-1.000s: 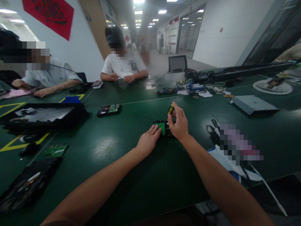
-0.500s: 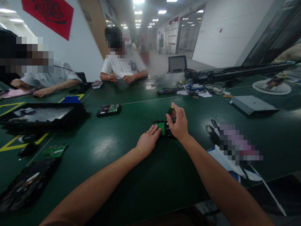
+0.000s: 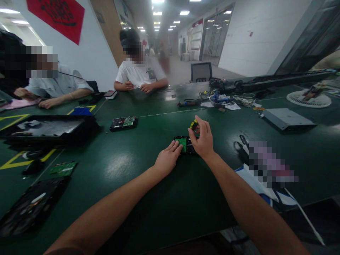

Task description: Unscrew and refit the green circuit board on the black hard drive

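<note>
A hard drive (image 3: 190,148) with a green circuit board lies on the dark green table in front of me. My left hand (image 3: 168,157) holds down its left end, fingertips over the board; the thumb is hidden. Above the drive's right part, my right hand (image 3: 202,139) pinches a screwdriver (image 3: 194,124) by its yellow and black handle. The fingers are curled round the handle, and the hand covers the drive's right end. Whether the screwdriver's tip touches a screw cannot be seen.
Another hard drive (image 3: 123,123) lies to the left, near a black tray (image 3: 87,124). A loose green circuit board (image 3: 63,169) and a black casing (image 3: 33,205) are nearer left. On the right are a metal box (image 3: 289,119) and tangled cables (image 3: 220,99). Two people sit across the table.
The screwdriver handle has turned in my right hand, so more yellow shows. My left hand and the hard drive stay in place. The view has shifted slightly.
</note>
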A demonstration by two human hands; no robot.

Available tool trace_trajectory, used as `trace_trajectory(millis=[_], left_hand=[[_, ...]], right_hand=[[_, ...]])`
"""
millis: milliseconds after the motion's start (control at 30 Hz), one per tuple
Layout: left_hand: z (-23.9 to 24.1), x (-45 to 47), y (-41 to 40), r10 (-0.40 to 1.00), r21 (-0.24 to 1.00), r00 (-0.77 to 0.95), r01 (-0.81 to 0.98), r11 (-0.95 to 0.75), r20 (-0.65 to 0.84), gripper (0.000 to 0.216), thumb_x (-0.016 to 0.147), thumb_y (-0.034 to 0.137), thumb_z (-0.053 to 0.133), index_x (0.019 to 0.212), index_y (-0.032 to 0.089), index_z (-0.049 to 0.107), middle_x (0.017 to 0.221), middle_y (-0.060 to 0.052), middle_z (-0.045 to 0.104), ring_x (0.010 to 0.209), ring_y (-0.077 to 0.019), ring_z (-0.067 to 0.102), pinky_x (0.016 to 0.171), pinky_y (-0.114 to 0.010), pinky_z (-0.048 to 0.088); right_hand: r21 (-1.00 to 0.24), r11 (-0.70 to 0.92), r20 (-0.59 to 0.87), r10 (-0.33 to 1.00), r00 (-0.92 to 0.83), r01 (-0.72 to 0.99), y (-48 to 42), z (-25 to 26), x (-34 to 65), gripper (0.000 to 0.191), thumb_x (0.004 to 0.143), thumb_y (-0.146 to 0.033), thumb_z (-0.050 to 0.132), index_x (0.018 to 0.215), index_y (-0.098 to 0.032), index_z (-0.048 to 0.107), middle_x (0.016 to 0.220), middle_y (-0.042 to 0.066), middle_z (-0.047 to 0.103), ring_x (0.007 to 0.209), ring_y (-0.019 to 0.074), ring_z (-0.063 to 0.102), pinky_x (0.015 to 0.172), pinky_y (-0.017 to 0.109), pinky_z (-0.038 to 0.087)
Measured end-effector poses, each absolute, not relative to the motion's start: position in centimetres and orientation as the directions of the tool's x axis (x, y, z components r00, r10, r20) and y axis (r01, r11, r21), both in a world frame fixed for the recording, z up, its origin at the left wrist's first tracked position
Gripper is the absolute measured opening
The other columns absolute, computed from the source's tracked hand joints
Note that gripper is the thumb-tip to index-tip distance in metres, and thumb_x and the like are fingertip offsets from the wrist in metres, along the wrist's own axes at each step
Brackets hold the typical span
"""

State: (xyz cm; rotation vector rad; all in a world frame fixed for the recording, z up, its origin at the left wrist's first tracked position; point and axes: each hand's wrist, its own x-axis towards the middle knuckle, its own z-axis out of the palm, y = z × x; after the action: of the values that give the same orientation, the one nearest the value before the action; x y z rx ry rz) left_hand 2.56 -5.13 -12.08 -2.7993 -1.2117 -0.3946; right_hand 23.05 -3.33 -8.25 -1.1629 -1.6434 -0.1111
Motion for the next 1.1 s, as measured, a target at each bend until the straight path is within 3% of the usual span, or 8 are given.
trace_trajectory(millis=[533, 867, 1100], left_hand=[[-12.1, 2.5, -5.1, 0.712, 0.069, 0.649, 0.724, -0.686, 0.268, 0.044, 0.102, 0.018, 0.047, 0.146, 0.016, 0.053, 0.157, -0.016, 0.048, 0.151, -0.0253, 0.037, 0.119, -0.042, 0.045], [-12.4, 2.4, -5.1, 0.702, 0.040, 0.664, 0.719, -0.694, 0.258, 0.045, 0.105, 0.019, 0.042, 0.149, 0.014, 0.051, 0.159, -0.017, 0.046, 0.153, -0.0277, 0.033, 0.118, -0.044, 0.045], [-11.9, 2.5, -5.3, 0.698, 0.025, 0.659, 0.722, -0.691, 0.281, 0.044, 0.104, 0.019, 0.045, 0.147, 0.017, 0.052, 0.159, -0.017, 0.046, 0.155, -0.0282, 0.031, 0.121, -0.047, 0.042]], right_hand=[[-0.484, 0.446, 0.707, 0.706, 0.036, 0.753, -3.8, -7.9, 22.9, 0.068, 0.098, -0.026, 0.051, 0.161, -0.029, 0.025, 0.143, 0.014, 0.052, 0.111, 0.0262, 0.062, 0.098, 0.049, 0.058], [-0.440, 0.457, 0.790, 0.606, 0.091, 0.773, -3.6, -7.9, 23.1, 0.064, 0.098, -0.029, 0.050, 0.157, -0.024, 0.028, 0.137, 0.016, 0.055, 0.107, 0.0278, 0.061, 0.095, 0.052, 0.058], [-0.490, 0.377, 0.771, 0.608, 0.190, 0.786, -3.8, -6.9, 24.0, 0.059, 0.096, -0.025, 0.048, 0.153, -0.026, 0.037, 0.126, 0.014, 0.053, 0.110, 0.0302, 0.056, 0.098, 0.056, 0.052]])
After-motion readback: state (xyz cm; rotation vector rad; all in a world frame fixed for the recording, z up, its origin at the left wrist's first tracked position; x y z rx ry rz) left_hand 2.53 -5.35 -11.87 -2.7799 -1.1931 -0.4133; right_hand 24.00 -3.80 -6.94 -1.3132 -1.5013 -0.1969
